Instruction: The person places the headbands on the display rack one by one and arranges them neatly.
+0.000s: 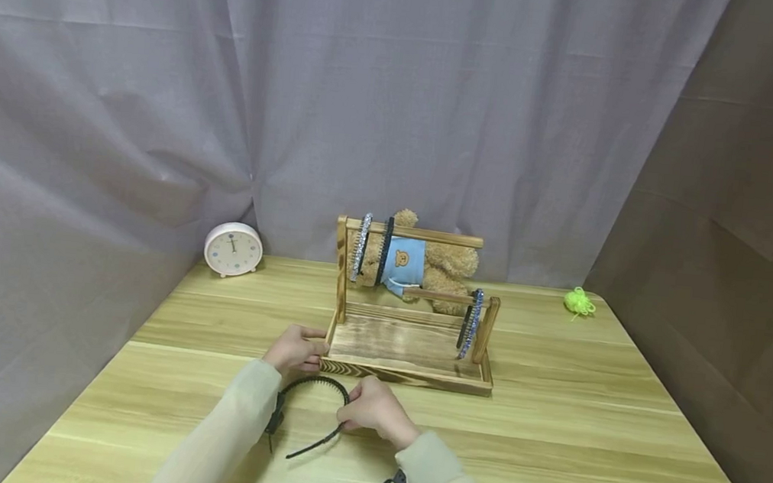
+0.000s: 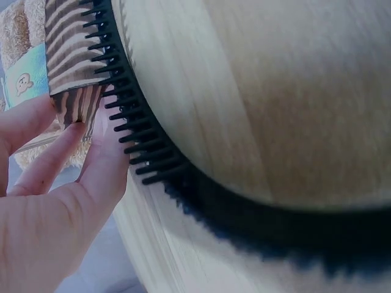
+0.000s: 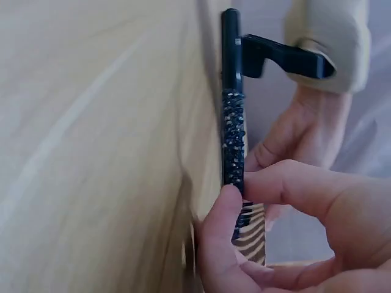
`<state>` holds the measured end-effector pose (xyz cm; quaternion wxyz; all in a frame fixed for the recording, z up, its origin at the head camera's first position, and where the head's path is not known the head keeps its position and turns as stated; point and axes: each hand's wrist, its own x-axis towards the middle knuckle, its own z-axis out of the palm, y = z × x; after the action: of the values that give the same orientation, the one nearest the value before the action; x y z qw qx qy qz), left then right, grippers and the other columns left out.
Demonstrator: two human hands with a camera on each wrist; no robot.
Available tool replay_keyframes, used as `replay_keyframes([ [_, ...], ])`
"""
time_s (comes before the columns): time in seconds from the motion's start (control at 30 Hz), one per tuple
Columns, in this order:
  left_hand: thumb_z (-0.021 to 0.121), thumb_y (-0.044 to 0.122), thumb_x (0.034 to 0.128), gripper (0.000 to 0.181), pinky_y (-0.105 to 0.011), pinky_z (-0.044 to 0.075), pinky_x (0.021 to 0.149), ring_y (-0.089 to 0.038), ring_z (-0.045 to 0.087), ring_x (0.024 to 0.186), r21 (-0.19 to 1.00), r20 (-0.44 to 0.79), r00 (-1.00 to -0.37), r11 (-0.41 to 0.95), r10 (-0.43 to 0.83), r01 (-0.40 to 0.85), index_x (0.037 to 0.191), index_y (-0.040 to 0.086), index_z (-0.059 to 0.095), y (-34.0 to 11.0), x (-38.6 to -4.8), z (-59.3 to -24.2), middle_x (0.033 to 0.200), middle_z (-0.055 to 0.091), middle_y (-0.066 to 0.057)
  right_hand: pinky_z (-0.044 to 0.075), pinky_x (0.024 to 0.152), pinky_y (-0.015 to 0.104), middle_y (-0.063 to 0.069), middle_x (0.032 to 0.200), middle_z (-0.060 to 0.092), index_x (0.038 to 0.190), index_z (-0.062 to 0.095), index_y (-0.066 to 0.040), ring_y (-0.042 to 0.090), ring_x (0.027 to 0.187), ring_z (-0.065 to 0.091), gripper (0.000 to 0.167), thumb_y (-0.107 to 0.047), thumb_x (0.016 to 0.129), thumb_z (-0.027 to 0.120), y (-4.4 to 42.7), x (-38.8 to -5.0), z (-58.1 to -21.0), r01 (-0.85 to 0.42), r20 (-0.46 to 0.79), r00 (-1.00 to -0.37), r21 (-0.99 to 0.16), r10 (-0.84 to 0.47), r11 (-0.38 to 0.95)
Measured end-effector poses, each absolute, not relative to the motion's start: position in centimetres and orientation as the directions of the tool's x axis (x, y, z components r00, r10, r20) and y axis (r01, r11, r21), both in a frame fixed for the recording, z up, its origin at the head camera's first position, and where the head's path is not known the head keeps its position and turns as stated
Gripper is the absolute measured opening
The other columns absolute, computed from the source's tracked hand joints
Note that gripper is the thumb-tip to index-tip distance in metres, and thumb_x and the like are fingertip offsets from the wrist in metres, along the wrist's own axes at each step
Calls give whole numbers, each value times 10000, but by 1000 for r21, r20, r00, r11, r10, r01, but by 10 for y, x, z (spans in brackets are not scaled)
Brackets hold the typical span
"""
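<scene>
At the front left corner of a wooden display rack (image 1: 402,376), my left hand (image 1: 296,349) grips the tray edge. The left wrist view has its thumb and fingers on the striped wood corner (image 2: 76,104). My right hand (image 1: 375,409) pinches a black toothed headband (image 1: 322,379) in front of the rack. Dark glitter covers part of this headband (image 3: 233,131) in the right wrist view, where thumb and forefinger hold its band. A silver headband (image 1: 360,251) and a dark one (image 1: 384,253) hang on the upper bar; a blue glittery one (image 1: 471,326) is on the lower bar.
Behind the rack lies a teddy bear (image 1: 450,258) in a blue shirt. A white round clock (image 1: 233,249) stands at the back left, and a bright green yarn ball (image 1: 578,302) sits at the back right. Grey curtains (image 1: 397,120) enclose the wooden table.
</scene>
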<state>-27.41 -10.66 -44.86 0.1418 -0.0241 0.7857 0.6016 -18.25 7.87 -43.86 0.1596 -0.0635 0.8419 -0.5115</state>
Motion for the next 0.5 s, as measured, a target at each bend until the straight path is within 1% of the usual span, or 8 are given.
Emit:
replay_keyframes([
  [0.07,598,31,949,418,-357,648,711,-178,647,709,939,-250,-959,276,134,-206,1342,-89,520,-107,-274,-449,986,696,-236,628,606,280,75,764,497,739,484,-32,187,626,669,229,82,731,682,81,-184,-440,101,-231,-928,-912,-293,398],
  [0.17,597,28,950,414,-363,648,716,-177,656,711,939,-247,-959,278,135,-203,1338,-92,523,-107,-275,-449,968,701,-239,642,665,291,115,808,535,837,536,49,185,666,671,175,88,774,695,84,-186,-442,158,-267,-909,-932,-321,327],
  [0.2,598,28,950,413,-363,648,717,-177,656,710,939,-250,-959,276,132,-207,1339,-88,524,-106,-275,-449,965,702,-234,644,685,300,139,850,552,917,544,90,186,679,671,202,91,784,697,84,-185,-443,172,-273,-905,-937,-328,305],
  [0.3,596,29,951,409,-362,648,715,-174,653,704,939,-250,-960,275,129,-207,1338,-84,528,-106,-275,-449,953,705,-221,648,704,333,167,855,581,1053,535,158,195,684,665,293,96,805,678,85,-185,-445,190,-276,-897,-946,-344,263],
  [0.5,596,30,949,415,-350,649,704,-168,642,690,936,-252,-960,283,124,-209,1343,-82,525,-105,-275,-447,911,696,-170,649,709,352,220,870,626,1194,472,186,226,697,669,398,113,833,622,91,-184,-444,219,-286,-877,-953,-386,210],
])
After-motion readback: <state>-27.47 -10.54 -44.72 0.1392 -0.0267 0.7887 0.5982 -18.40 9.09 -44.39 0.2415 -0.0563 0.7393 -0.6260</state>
